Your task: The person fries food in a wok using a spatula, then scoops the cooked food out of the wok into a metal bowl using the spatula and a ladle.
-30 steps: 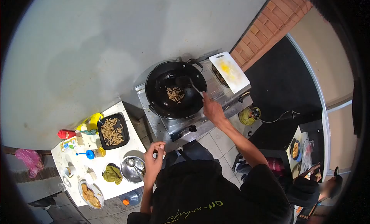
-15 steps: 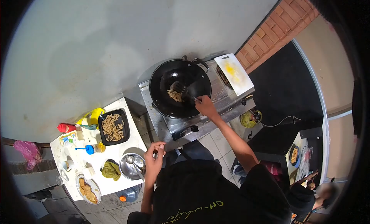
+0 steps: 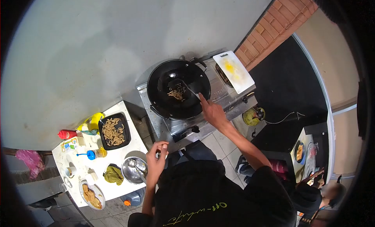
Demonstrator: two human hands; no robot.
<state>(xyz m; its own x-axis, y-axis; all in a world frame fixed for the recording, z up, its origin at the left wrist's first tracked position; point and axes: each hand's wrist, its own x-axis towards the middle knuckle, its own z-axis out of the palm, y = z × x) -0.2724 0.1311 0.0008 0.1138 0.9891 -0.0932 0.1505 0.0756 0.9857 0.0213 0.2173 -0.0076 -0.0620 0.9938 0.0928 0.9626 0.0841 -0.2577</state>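
My right hand (image 3: 214, 113) is closed around the handle of a spatula (image 3: 191, 90), whose dark head dips into the black wok (image 3: 158, 76). Fried strips of food (image 3: 175, 95) lie in the wok's bottom, against the spatula's head. The wok sits on a metal gas stove (image 3: 183, 129). My left hand (image 3: 157, 159) hovers in front of my body, fingers curled in toward the thumb, with nothing visible in it. Beside it, on the white table, stands a steel bowl (image 3: 128, 175) with spoons inside.
A black tray of similar strips (image 3: 113, 131), a green cloth (image 3: 113, 174), a plate of fried food (image 3: 91, 194) and a blue-lidded jar (image 3: 96, 153) occupy the white table (image 3: 129, 113). A stained cutting board (image 3: 234, 72) covers the stove's right side. Another person (image 3: 312, 197) is at lower right.
The spatula has swung round, its handle now slanting up and left from my right hand. The strips in the wok are more spread out. My left hand stays about where it was.
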